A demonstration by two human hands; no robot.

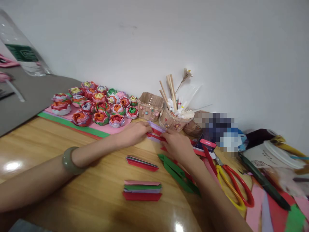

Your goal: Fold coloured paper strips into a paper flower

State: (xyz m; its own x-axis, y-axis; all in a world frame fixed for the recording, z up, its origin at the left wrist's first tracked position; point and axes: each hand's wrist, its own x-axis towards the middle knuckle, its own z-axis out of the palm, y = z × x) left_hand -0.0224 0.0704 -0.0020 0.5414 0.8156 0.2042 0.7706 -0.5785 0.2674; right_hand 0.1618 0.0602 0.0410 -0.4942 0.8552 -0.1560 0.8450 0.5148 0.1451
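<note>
My left hand [137,132] pinches the left end of purple and red folded paper strips [156,131] on the table. At their right end, the fingers of my right hand [179,141] close on the same strips. Closer to me lie a thin folded paper stack [142,163] with a red edge and a thicker stack [142,190] in pink, green, purple and red. Green folded strips [177,174] rest partly under my right forearm. How many strips my fingers hold is hidden.
Several paper flowers [101,106] stand on coloured sheets [70,124] at the back left. Beside them are a small decorated basket [151,108] and a cup of sticks [172,120]. Scissors [235,187], a phone [205,141], a green cutter [265,182] and paper scraps [277,209] lie right.
</note>
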